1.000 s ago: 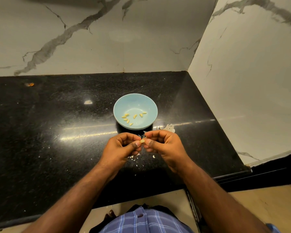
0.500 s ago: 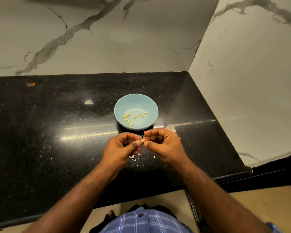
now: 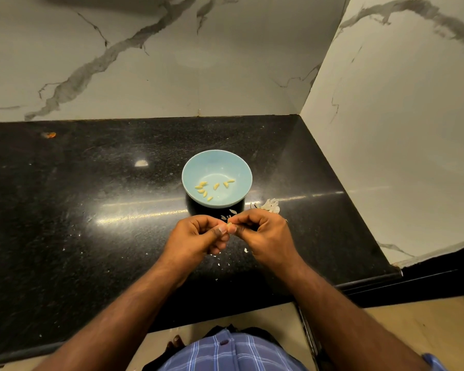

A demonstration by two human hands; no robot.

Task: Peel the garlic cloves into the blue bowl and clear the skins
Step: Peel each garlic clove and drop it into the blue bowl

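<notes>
A light blue bowl (image 3: 217, 162) stands on the black counter and holds several peeled yellow garlic cloves (image 3: 202, 187). Just in front of it, above the counter, my left hand (image 3: 198, 238) and my right hand (image 3: 263, 234) meet fingertip to fingertip. Both pinch one small pale garlic clove (image 3: 229, 224) between thumb and fingers. Most of that clove is hidden by the fingertips. A clump of white garlic skins (image 3: 269, 205) lies to the right of the bowl, and small skin flakes (image 3: 245, 250) are scattered under my hands.
The black granite counter (image 3: 91, 210) ends in a front edge close to my body. Marble walls close it off at the back and on the right. A small orange scrap (image 3: 49, 134) lies far left near the back wall.
My hands have stayed in place in front of the bowl. The fingertips shifted slightly on the clove; the bowl and skins have not moved.
</notes>
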